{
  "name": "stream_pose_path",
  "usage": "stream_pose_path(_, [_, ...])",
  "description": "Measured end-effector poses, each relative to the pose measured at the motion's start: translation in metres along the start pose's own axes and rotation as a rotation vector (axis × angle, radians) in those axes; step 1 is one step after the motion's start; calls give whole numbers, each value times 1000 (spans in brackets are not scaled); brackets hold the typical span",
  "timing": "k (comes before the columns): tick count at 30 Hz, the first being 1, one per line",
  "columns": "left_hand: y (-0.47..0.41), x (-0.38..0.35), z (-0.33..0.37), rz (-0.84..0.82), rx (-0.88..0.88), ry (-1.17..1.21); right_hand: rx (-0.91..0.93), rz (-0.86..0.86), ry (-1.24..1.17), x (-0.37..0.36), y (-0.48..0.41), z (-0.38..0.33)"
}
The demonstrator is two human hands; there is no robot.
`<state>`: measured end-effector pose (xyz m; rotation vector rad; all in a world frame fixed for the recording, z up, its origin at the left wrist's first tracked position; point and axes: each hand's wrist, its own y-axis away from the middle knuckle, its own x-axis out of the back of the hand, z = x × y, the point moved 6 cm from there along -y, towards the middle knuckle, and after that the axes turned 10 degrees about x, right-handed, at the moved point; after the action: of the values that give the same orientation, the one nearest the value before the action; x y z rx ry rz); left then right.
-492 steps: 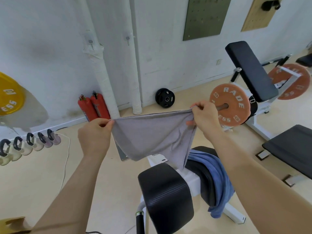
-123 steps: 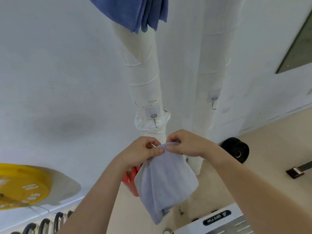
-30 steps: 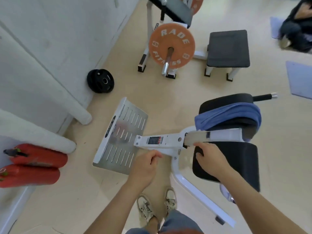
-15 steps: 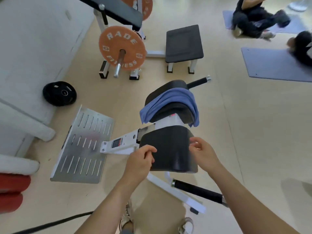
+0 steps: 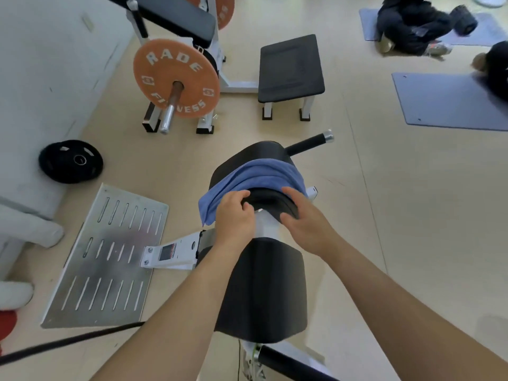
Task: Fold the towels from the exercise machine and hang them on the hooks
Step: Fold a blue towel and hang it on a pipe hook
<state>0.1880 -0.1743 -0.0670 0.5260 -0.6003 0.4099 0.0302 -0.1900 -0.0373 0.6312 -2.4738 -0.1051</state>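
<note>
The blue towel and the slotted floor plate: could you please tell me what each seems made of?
Blue towel: soft matt cloth, perhaps terry or microfibre; it drapes in loose folds over the black pad. Slotted floor plate: metal, likely steel or aluminium; dull grey sheen with blurred reflections.

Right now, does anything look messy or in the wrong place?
Yes: the blue towel lies bunched and crooked over the machine's black pad, one end drooping off the side, not folded.
</note>
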Motion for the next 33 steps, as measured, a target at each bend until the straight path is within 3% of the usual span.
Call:
stream_pose_path(6, [-41,-9,4,-89,9,53,95,-15,228,-12,-79,-8])
stream_pose_path(10, [-58,-18,12,-147,-49,-125,140,-5,294,-10,-109,-6])
stream_pose_path(13, [-73,-18,17,-147,-49,-207,150,-57,560,-6,-131,1])
stream_pose_path(16, [-78,-18,24,-103,-62,-223,161,-51,551,-6,-135,4])
stream_pose_path(19, [-62,-11,21,-50,67,-59,205,-51,475,-2,-123,12])
stream_pose_path(22, [-27,-4,22,-48,153,-3,299,-170,534,8,-105,15])
stream_pose_path(27, [34,15,44,45,129,60,673,-283,525,31,-71,-16])
stream_pose_path(31, [81,38,64,43,220,354,729,-428,521,47,-54,-32])
stream_pose_path(33, [104,53,71,46,257,505,686,-620,462,50,-46,-44])
